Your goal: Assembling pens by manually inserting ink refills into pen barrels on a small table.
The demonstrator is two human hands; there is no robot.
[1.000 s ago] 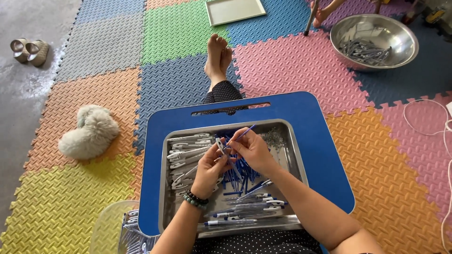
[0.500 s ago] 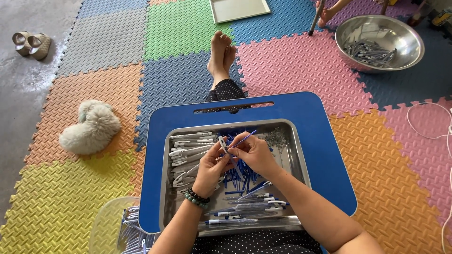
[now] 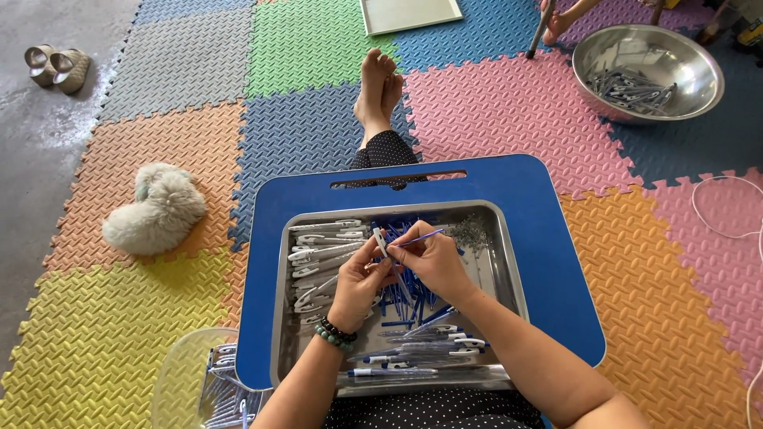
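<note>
**Pen barrel and blue refill meeting at the fingertips over a metal tray**

The pen barrel [image 3: 381, 238], white and slim, is being pinched upright-tilted in the fingers of the left hand [image 3: 359, 280], closed narrowly around its lower part; the right hand [image 3: 433, 256] is gripping a thin blue refill [image 3: 421, 237] between thumb and forefinger, its near end lying just beside the barrel's top, whether already inside it cannot be told; both hands are hovering above the middle of the metal tray [image 3: 509, 270], which is resting on a blue lap desk [image 3: 548, 230] across the person's legs. Judging by how things lie, the work is looking partly done: a row of white barrels [image 3: 322, 246] is waiting at the tray's left, loose blue refills [image 3: 397, 306] are piling in the centre, and what seem to be finished pens [image 3: 429, 349] are gathering along the near edge; more pens are filling a clear container [image 3: 187, 381] at the person's left. Farther out, a steel bowl [image 3: 648, 67] holding similar parts is sitting on the coloured foam mats [image 3: 509, 103]; a fluffy white toy [image 3: 155, 210] is lying to the left; a pair of shoes [image 3: 56, 65] is standing on the bare floor.
</note>
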